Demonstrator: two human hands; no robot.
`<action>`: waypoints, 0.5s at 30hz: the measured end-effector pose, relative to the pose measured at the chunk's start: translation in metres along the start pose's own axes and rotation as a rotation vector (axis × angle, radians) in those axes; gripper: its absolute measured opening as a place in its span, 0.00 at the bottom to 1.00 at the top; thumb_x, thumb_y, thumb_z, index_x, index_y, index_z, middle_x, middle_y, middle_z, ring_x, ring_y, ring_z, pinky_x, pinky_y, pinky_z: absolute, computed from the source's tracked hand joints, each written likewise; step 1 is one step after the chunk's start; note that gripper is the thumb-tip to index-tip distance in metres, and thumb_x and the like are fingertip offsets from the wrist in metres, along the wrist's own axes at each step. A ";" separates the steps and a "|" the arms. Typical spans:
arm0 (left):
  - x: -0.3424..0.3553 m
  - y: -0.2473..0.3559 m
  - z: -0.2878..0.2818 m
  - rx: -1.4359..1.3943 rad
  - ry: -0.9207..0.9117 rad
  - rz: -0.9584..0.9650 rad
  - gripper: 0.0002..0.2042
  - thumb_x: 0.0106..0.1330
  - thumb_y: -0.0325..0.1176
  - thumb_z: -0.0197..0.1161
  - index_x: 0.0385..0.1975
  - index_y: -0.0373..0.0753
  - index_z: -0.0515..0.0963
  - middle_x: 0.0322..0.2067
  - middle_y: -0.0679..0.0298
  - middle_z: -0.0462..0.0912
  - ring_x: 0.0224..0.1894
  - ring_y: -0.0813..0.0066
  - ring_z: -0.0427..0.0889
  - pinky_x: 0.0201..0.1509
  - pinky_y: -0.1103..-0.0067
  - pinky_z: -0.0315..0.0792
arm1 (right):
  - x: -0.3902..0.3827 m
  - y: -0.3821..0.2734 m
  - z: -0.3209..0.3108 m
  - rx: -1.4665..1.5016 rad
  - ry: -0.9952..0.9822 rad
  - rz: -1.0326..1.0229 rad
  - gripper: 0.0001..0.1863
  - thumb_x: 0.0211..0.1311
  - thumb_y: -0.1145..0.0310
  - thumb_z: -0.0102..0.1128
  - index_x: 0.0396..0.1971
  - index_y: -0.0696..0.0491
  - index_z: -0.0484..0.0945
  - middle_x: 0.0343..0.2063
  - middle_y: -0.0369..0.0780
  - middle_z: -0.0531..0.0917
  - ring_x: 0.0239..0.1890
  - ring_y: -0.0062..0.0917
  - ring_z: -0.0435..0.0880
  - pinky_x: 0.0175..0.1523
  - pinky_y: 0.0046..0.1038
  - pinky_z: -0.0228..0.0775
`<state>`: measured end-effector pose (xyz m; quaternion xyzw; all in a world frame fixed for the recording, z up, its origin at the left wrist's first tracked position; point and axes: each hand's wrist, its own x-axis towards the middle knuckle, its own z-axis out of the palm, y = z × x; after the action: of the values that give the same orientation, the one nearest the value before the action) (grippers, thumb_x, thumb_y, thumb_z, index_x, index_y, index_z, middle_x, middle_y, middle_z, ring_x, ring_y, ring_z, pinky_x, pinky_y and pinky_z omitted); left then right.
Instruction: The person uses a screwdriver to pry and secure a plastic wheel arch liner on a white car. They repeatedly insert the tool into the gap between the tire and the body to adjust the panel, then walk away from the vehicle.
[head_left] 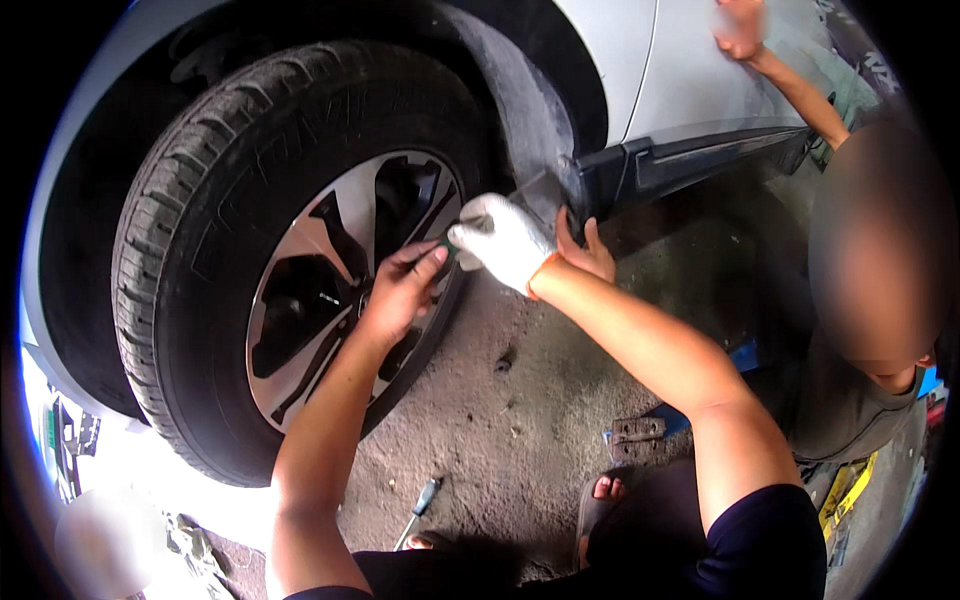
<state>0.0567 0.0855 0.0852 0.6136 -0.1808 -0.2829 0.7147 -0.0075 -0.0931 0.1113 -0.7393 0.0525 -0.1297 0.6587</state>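
Observation:
My bare left hand (405, 285) is closed on a small dark green item (450, 245) in front of the spoked wheel (300, 360) and its tire (170, 330). My right hand (505, 240), in a white glove, is pinched at the same item, beside my left fingertips. Just beyond the glove is a dark flap (540, 192) at the rear edge of the wheel arch. A co-worker's hand (590, 250) touches it, partly behind my right wrist.
The co-worker (860, 400) crouches at the right, another hand (740, 30) on the silver car's door (690, 70). On the concrete lie a screwdriver (425, 500) and a grooved block (635, 430) beside my feet. Yellow objects (850, 490) sit at lower right.

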 end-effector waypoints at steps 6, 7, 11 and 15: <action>0.011 -0.011 0.003 -0.045 -0.053 0.008 0.14 0.65 0.38 0.66 0.47 0.40 0.77 0.19 0.77 0.64 0.17 0.88 0.59 0.18 0.86 0.51 | 0.005 0.013 -0.010 -0.073 -0.014 -0.069 0.17 0.61 0.68 0.64 0.43 0.62 0.72 0.30 0.46 0.82 0.28 0.25 0.84 0.33 0.26 0.77; 0.011 -0.015 0.001 -0.063 -0.059 0.009 0.14 0.66 0.38 0.66 0.47 0.40 0.77 0.19 0.77 0.64 0.17 0.88 0.59 0.18 0.86 0.51 | 0.004 0.015 -0.010 -0.078 -0.027 -0.074 0.17 0.61 0.67 0.64 0.43 0.62 0.72 0.30 0.45 0.82 0.28 0.25 0.84 0.33 0.26 0.77; 0.013 -0.023 0.001 -0.117 -0.043 -0.019 0.14 0.67 0.37 0.64 0.49 0.38 0.77 0.18 0.78 0.63 0.16 0.90 0.57 0.17 0.86 0.50 | 0.009 0.024 -0.009 -0.089 -0.054 -0.151 0.16 0.61 0.67 0.64 0.42 0.62 0.73 0.28 0.44 0.82 0.27 0.24 0.83 0.33 0.25 0.76; 0.015 -0.020 0.000 -0.130 -0.057 -0.023 0.14 0.66 0.37 0.65 0.48 0.38 0.77 0.19 0.78 0.64 0.16 0.89 0.58 0.18 0.86 0.51 | 0.011 0.022 -0.012 -0.097 -0.054 -0.121 0.16 0.61 0.67 0.64 0.42 0.62 0.73 0.28 0.44 0.83 0.27 0.24 0.84 0.35 0.26 0.76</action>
<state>0.0649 0.0743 0.0642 0.5598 -0.1751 -0.3195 0.7442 0.0021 -0.1105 0.0919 -0.7754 -0.0041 -0.1465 0.6143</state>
